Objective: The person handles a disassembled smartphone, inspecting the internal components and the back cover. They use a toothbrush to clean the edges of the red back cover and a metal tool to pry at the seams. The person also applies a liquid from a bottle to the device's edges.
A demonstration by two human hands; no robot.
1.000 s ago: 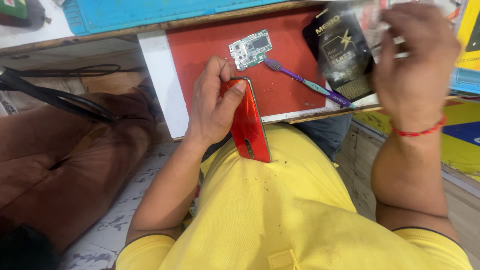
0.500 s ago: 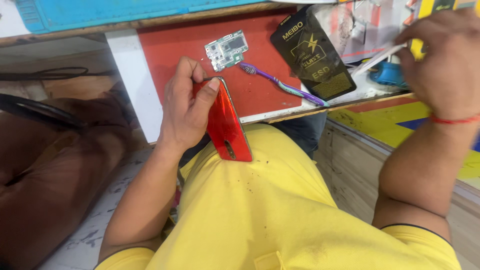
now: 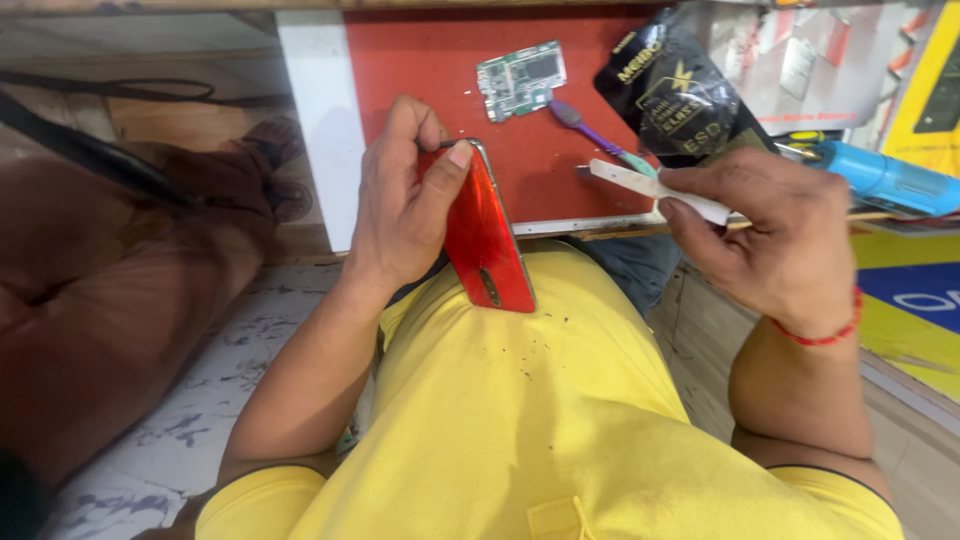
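Left hand (image 3: 405,205) grips a red phone (image 3: 480,235) on edge, lower end braced against the yellow shirt (image 3: 520,420), prob. to steady it just off the tabletop's near edge. Right hand (image 3: 775,235) pinches a flat white pry tool (image 3: 655,187) between thumb and fingers, tip aimed toward the phone (not touching it). On the red mat (image 3: 420,60): green circuit board (image 3: 520,78) w/ a purple-handled brush (image 3: 590,130) beside it. A glossy black pouch (image 3: 675,90) w/ gold print leans at the far right; blue tool (image 3: 890,180) by the right edge.

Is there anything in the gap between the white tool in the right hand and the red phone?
Nothing visible. The white tool in the right hand has only bare red mat between it and the red phone in the left hand.
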